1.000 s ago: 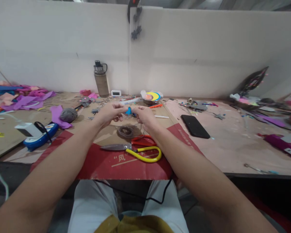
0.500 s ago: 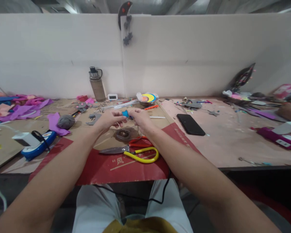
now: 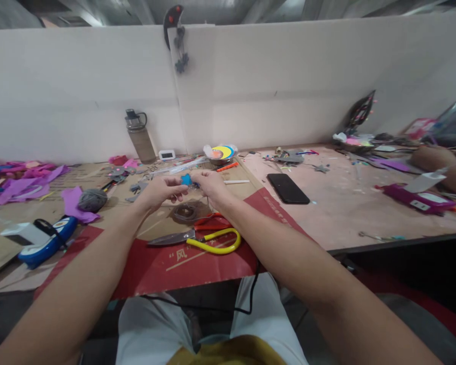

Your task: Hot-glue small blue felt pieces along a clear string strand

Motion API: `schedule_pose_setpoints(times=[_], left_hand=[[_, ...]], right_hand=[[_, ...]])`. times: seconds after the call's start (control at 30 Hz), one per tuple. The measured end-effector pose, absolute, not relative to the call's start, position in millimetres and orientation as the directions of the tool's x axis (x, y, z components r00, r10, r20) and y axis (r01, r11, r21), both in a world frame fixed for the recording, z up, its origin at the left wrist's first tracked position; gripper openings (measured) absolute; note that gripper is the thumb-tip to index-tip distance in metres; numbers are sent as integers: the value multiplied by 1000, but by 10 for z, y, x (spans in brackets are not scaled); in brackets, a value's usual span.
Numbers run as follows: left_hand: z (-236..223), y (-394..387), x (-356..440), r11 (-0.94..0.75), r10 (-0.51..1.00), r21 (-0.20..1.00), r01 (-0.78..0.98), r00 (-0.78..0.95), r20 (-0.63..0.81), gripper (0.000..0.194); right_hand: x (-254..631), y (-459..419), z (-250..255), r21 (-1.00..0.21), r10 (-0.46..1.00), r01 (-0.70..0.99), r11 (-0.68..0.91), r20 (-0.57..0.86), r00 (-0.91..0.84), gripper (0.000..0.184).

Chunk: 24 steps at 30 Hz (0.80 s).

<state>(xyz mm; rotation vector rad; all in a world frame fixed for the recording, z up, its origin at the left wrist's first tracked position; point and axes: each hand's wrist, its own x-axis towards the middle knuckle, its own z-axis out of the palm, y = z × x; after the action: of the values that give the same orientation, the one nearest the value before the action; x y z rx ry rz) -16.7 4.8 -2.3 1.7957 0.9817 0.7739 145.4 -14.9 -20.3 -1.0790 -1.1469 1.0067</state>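
Note:
My left hand [image 3: 159, 191] and my right hand [image 3: 210, 184] meet above the cardboard-covered table [image 3: 342, 223], and both pinch a small blue star-shaped piece [image 3: 186, 179] between their fingertips. Just below the hands lies a coil of grey wire [image 3: 186, 212]. Nearer to me, yellow-handled scissors [image 3: 197, 239] and an orange-handled tool [image 3: 213, 222] rest on a red sheet of card [image 3: 155, 263].
A black phone [image 3: 288, 188] lies to the right of my hands. A water bottle [image 3: 140, 135], a small white clock [image 3: 166, 154] and a bowl [image 3: 220, 153] stand at the back wall. Purple felt scraps [image 3: 23, 180], a grey yarn ball [image 3: 91, 199] and a blue device [image 3: 45, 244] lie left.
The view has swung to the right, so everything has slid left in the picture. Both hands kept pinching the blue piece and stayed together above the wire coil.

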Motion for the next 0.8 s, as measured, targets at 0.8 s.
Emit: schedule_pose_setpoints(times=[0.8], left_hand=[[-9, 84, -203, -169, 927, 981, 97, 354, 125, 41]], right_hand=[[1505, -179, -185, -967, 957, 71, 246, 253, 138, 18]])
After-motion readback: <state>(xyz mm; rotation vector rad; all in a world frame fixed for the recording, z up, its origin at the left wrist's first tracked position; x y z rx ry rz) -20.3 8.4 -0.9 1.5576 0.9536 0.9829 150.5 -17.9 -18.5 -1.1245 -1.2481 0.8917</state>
